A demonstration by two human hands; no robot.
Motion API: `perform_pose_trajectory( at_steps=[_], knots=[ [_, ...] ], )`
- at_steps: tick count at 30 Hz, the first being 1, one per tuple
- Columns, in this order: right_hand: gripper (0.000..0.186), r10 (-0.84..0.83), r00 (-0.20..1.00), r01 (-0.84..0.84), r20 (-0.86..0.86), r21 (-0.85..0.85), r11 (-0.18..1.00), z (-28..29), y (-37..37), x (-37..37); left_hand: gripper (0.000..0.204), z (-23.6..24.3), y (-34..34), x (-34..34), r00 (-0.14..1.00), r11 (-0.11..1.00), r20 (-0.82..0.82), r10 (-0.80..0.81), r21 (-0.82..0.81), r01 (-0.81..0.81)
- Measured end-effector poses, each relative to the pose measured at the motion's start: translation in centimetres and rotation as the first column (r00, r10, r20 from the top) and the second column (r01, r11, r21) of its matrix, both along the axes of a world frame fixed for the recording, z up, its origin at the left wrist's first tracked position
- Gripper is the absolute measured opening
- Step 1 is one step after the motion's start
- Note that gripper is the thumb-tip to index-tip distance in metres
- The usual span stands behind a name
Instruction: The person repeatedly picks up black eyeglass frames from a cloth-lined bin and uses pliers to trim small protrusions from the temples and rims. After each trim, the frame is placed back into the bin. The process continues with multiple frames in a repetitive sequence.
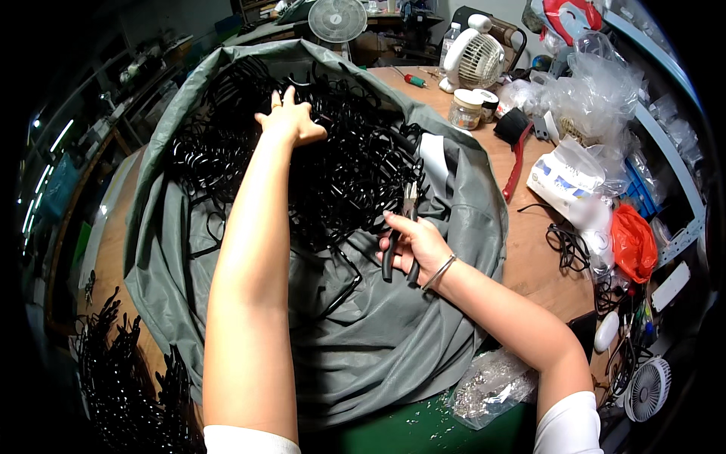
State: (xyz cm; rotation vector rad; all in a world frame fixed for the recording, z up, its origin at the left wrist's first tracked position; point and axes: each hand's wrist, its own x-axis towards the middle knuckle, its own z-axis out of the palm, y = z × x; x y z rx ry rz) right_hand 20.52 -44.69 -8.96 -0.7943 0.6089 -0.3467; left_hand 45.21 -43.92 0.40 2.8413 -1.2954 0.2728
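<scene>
A big heap of glossy black coiled cords (333, 174) fills the open grey-green cloth bag (363, 333) in front of me. My left hand (291, 121) reaches over the far part of the heap, fingers spread, touching or just above the cords; I cannot tell which. At the heap's right edge my right hand (420, 246) holds a pair of pliers (410, 200) with dark handles, jaws pointing away from me. A silvery bangle (440, 272) circles my right wrist.
Another black bundle (128, 378) lies at the lower left. A plastic bag of small shiny pieces (495, 386) sits by my right forearm. Along the right are a red-handled brush (516, 151), jars (465, 110), a white fan (475, 60), a tissue pack (563, 178) and a red plastic bag (634, 242).
</scene>
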Motion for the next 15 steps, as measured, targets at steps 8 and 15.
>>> perform_pose_trajectory(
  at_steps=[8,15],
  knots=[
    [0.012,-0.025,1.0,0.025,-0.004,-0.061,0.998,0.8,2.8,-0.8,0.038,1.1,2.3,-1.5,0.995,0.992,0.015,-0.1,-0.074,0.101],
    [0.01,0.229,0.973,-0.227,-0.029,-0.3,0.927,7.7,11.2,-6.1,0.032,8.1,11.8,-9.0,0.987,0.986,-0.131,-0.097,0.125,0.113]
  ],
)
